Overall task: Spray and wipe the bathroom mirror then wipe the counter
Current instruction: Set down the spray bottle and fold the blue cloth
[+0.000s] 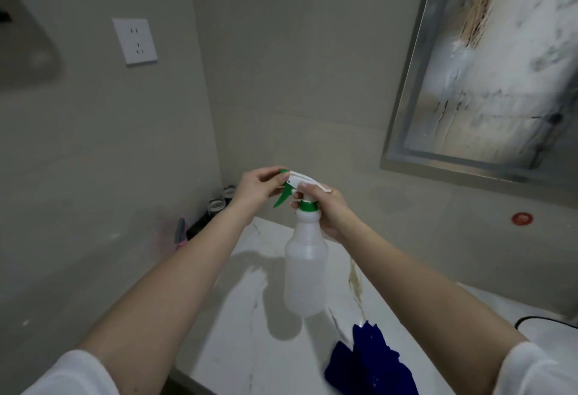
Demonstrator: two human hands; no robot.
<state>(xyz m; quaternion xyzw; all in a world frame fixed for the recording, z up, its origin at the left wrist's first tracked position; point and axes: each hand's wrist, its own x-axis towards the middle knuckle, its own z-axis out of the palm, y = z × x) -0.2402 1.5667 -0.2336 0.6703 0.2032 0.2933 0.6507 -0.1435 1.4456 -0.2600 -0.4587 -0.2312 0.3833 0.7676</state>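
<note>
While held upright, the spray bottle (305, 272) points its nozzle (284, 172) left

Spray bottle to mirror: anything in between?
Head view: between spray bottle and mirror lie only the right hand gripping the bottle's neck and bare wall.

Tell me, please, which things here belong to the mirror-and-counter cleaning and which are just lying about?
For the job: translucent plastic spray bottle with green trigger; crumpled dark blue cloth; metal-framed wall mirror; white marble counter.
Lying about: white wall socket; clear glass tumblers; round red sticker; black cable.
</note>
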